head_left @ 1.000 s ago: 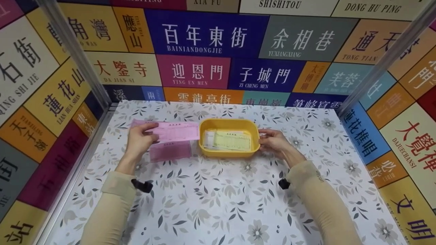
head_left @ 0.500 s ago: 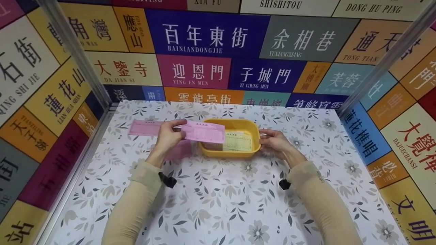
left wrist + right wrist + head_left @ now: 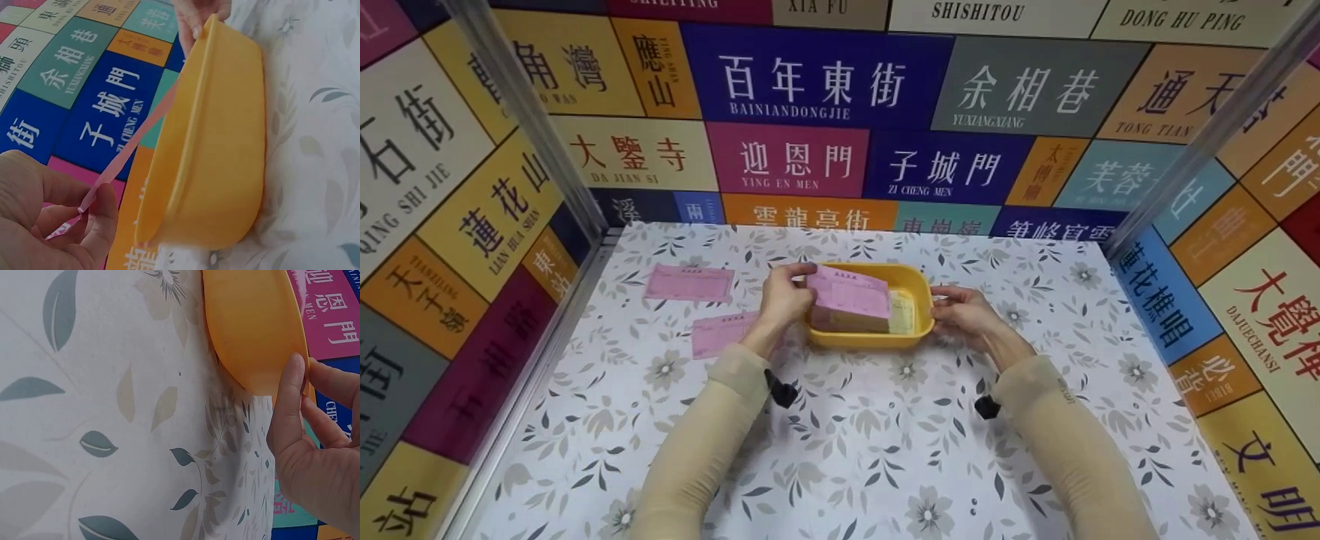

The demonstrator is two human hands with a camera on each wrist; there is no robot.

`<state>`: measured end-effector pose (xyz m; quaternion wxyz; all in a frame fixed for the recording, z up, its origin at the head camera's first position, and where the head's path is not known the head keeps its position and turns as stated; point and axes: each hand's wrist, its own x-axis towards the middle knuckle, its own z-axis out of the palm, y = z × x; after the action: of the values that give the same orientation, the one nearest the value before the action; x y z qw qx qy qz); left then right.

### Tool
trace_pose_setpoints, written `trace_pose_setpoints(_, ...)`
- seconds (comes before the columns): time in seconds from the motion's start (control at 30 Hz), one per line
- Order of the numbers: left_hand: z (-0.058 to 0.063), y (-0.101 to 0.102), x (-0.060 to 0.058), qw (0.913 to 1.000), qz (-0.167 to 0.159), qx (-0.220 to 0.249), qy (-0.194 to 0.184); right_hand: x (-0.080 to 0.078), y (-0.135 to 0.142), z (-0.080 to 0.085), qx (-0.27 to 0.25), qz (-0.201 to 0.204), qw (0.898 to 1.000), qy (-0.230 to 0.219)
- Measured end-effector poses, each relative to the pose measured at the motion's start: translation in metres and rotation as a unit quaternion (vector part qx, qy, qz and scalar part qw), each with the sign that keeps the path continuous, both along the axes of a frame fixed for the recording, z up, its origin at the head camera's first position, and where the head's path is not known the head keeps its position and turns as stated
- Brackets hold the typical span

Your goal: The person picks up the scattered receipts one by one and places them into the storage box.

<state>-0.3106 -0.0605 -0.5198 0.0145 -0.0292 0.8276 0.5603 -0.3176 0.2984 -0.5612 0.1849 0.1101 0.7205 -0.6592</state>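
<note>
My left hand (image 3: 784,301) pinches a pink printed paper slip (image 3: 851,292) by its left end, over a yellow rectangular plastic tub (image 3: 870,342). In the left wrist view, thumb and fingers grip the slip (image 3: 132,143), which slants across the tub's open top (image 3: 225,152). Part of a pale yellow slip (image 3: 901,313) shows inside the tub; the held slip hides the rest. At the tub's right end, my right hand (image 3: 966,313) holds the rim, its thumb outside the wall in the right wrist view (image 3: 253,326).
Two more pink slips lie on the table to the left: one farther back (image 3: 690,284), one nearer (image 3: 720,336), partly behind my left wrist. A flower-patterned cloth (image 3: 870,450) covers the table. Sign-printed panels (image 3: 810,82) stand at the back and sides.
My left hand has carried the pink slip rightward from the table's left side to over the tub, uncovering the two other pink slips. My right hand stays at the tub's rim.
</note>
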Motion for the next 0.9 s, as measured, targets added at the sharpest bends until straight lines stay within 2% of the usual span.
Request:
trace_pose_setpoints(0.13, -0.007, 0.018, -0.002, 0.9996, 0.001, -0.028, 0.007, 0.0, 0.0, -0.001, 0.001, -0.003, 1.0, -0.006)
trace_pose_setpoints(0.37, -0.016, 0.039, -0.005, 0.9979, -0.009, -0.063, -0.012, -0.001, 0.0, -0.001, -0.003, 0.002, 1.0, -0.002)
trace_pose_setpoints(0.57, -0.022, 0.046, -0.012, 0.9934, -0.024, -0.111, -0.019, 0.0, 0.001, -0.001, 0.0, 0.001, 1.0, -0.001)
trace_pose_setpoints(0.7, -0.024, 0.049, -0.015, 0.9914, -0.033, -0.124, -0.027, 0.0, 0.0, -0.002, -0.002, 0.001, 1.0, 0.001)
trace_pose_setpoints(0.9, -0.024, 0.051, -0.016, 0.9889, -0.052, -0.124, -0.062, 0.0, 0.001, -0.001, -0.006, -0.001, 1.0, -0.001)
